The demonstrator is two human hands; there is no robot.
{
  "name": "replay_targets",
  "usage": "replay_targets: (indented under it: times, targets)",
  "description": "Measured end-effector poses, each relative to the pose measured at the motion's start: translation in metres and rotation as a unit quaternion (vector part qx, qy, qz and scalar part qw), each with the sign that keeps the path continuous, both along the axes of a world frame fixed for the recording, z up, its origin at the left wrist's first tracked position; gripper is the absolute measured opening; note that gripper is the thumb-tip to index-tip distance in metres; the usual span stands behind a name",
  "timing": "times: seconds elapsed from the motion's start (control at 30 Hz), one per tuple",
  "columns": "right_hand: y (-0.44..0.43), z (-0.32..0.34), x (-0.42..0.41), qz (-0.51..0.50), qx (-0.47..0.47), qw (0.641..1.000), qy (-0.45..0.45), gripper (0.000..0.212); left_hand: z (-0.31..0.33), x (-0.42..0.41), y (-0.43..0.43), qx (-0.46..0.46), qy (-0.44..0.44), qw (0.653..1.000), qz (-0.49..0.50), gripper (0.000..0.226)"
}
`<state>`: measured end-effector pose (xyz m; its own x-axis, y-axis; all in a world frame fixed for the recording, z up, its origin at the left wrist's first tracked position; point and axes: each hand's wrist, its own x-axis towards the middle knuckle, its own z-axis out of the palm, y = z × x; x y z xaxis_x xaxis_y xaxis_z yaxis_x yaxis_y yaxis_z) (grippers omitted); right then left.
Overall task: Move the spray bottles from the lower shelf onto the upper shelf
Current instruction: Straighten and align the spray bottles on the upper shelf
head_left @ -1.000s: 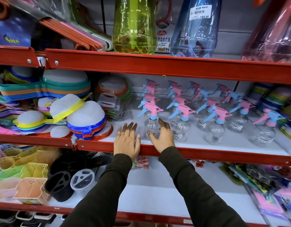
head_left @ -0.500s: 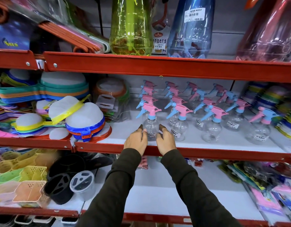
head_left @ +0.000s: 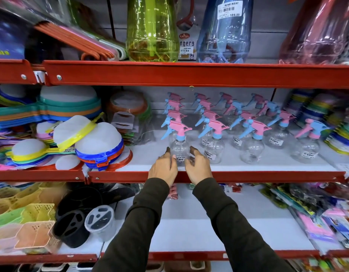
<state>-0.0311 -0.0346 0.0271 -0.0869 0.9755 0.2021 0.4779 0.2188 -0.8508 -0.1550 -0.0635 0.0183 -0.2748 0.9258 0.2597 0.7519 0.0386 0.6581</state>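
Several small clear spray bottles with pink and blue trigger heads stand in rows on the white middle shelf (head_left: 268,176). My left hand (head_left: 162,168) and my right hand (head_left: 199,167) cup the front-left spray bottle (head_left: 179,148) from both sides, fingers curled against its lower body. That bottle stands upright on the shelf near the red front rim. Another bottle (head_left: 214,152) stands just right of my right hand. The shelf above (head_left: 189,75) has a red front rail.
Big green (head_left: 152,30), blue (head_left: 224,30) and pink (head_left: 317,32) bottles and hangers fill the shelf above. Stacked colourful strainers (head_left: 99,146) sit left of the spray bottles, more stacks at right. The bottom shelf (head_left: 209,222) holds baskets, black holders and packets.
My hands went from lying flat and spread on the shelf edge to curling in around the front-left spray bottle. The bottle has stayed in place.
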Motion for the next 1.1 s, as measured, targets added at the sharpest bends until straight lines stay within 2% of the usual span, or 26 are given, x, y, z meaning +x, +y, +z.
replay_targets:
  times: [0.13, 0.27, 0.43, 0.53, 0.8, 0.93, 1.1]
  targets:
    - [-0.013, 0.0, 0.011, -0.029, 0.039, 0.995, 0.093, 0.044, -0.01, 0.007, -0.007, 0.05, 0.049, 0.996, 0.054, 0.054]
    - [-0.018, -0.001, 0.036, -0.102, 0.128, 0.974, 0.159, 0.041, -0.017, 0.025, -0.02, 0.16, -0.002, 0.985, 0.069, 0.051]
    - [-0.007, 0.0, 0.069, -0.128, 0.096, 0.972, 0.173, 0.043, -0.013, 0.064, -0.02, 0.249, -0.052, 0.967, 0.025, 0.038]
    - [0.004, 0.001, 0.084, -0.1, 0.035, 0.984, 0.142, 0.05, -0.004, 0.091, -0.013, 0.188, -0.064, 0.98, -0.015, 0.046]
    - [0.031, 0.01, 0.096, -0.015, -0.05, 0.997, 0.054, 0.061, 0.013, 0.12, 0.022, -0.002, -0.057, 0.998, 0.008, 0.056]
    - [0.036, 0.011, 0.1, -0.01, -0.045, 0.998, 0.041, 0.06, 0.016, 0.122, 0.035, -0.038, -0.067, 0.997, -0.023, 0.052]
    - [0.034, 0.005, 0.108, -0.008, -0.035, 0.998, 0.042, 0.055, 0.012, 0.121, 0.035, -0.03, -0.078, 0.996, -0.028, 0.049]
